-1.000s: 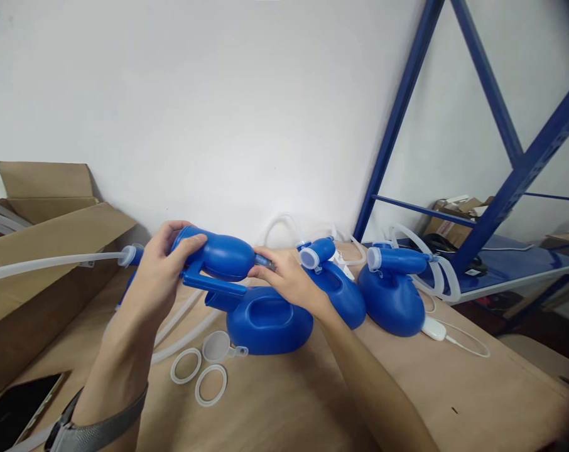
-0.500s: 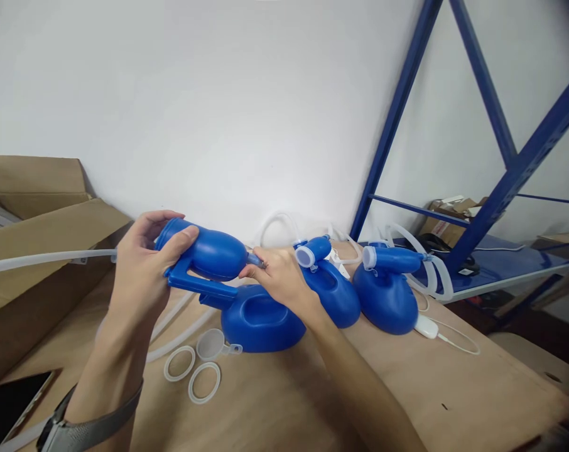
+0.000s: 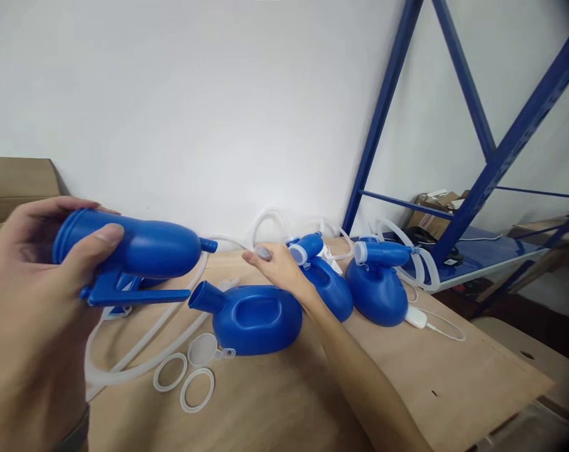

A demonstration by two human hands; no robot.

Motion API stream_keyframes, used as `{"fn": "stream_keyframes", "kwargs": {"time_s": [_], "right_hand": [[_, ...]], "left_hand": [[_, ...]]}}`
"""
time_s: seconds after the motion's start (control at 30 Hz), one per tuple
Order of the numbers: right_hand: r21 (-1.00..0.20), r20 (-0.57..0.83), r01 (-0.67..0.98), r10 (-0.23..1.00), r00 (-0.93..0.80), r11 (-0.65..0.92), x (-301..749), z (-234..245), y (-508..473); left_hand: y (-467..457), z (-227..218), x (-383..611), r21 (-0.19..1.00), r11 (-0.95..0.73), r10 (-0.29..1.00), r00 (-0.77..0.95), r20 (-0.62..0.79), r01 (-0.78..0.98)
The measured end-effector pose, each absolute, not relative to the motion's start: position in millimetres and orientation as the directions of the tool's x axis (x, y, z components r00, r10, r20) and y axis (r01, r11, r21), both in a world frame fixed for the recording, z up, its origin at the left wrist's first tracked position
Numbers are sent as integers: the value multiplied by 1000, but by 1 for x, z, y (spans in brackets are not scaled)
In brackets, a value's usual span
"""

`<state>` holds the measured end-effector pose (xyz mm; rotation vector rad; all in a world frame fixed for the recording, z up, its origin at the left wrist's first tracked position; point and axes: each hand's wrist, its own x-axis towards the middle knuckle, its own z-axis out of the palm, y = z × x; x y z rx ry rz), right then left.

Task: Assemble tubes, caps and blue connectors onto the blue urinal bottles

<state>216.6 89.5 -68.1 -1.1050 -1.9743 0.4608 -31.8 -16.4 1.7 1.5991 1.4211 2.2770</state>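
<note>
My left hand [image 3: 44, 251] grips a blue plastic urinal funnel [image 3: 147, 248] around its wide end, thumb on top. Its bare narrow nozzle points right, and a flat arm extends beneath it. To the right, apart from the funnel, my right hand [image 3: 277, 267] pinches a small grey rounded cap [image 3: 262, 253]. Below the hands a blue urinal bottle [image 3: 260, 320] lies on the table, its open neck facing left. A translucent lid with a tab [image 3: 203, 349] and two white sealing rings [image 3: 170, 372] lie in front of its neck.
Two blue urinal bottles with funnels fitted [image 3: 326, 285] [image 3: 379, 292] stand at the right, with white hoses behind. A clear hose [image 3: 124, 375] curls at the left. Beyond are a cardboard box [image 3: 21, 179], a white cabled device [image 3: 416, 317] and a blue metal rack [image 3: 383, 113].
The funnel has moved left and nearer in my left hand. My right hand has come off its nozzle, now holding the grey cap. The view has shifted slightly.
</note>
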Motion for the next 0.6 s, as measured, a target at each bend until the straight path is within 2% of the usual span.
{"fn": "stream_keyframes", "kwargs": {"time_s": [0.1, 0.17, 0.27, 0.37, 0.47, 0.6], "right_hand": [[-550, 562, 592, 785, -259, 589, 218, -79, 99], [-507, 565, 647, 786, -250, 570, 216, -91, 105], [-537, 370, 733, 897, -241, 418, 215, -109, 113], [-614, 192, 718, 945, -266, 327, 219, -121, 123], [-712, 197, 617, 938, -284, 336, 220, -130, 134], [-885, 300, 263, 903, -309, 384, 213, -140, 145]], "left_hand": [[-11, 0, -53, 726, -570, 549, -480, 684, 384], [-8, -2, -65, 768, -473, 619, -457, 639, 433], [-9, -3, -73, 788, -344, 657, -470, 590, 510], [-12, -1, -70, 798, -296, 668, -483, 566, 525], [-14, 1, -64, 775, -279, 681, -453, 576, 567], [-13, 2, -59, 724, -226, 698, -410, 587, 651]]}}
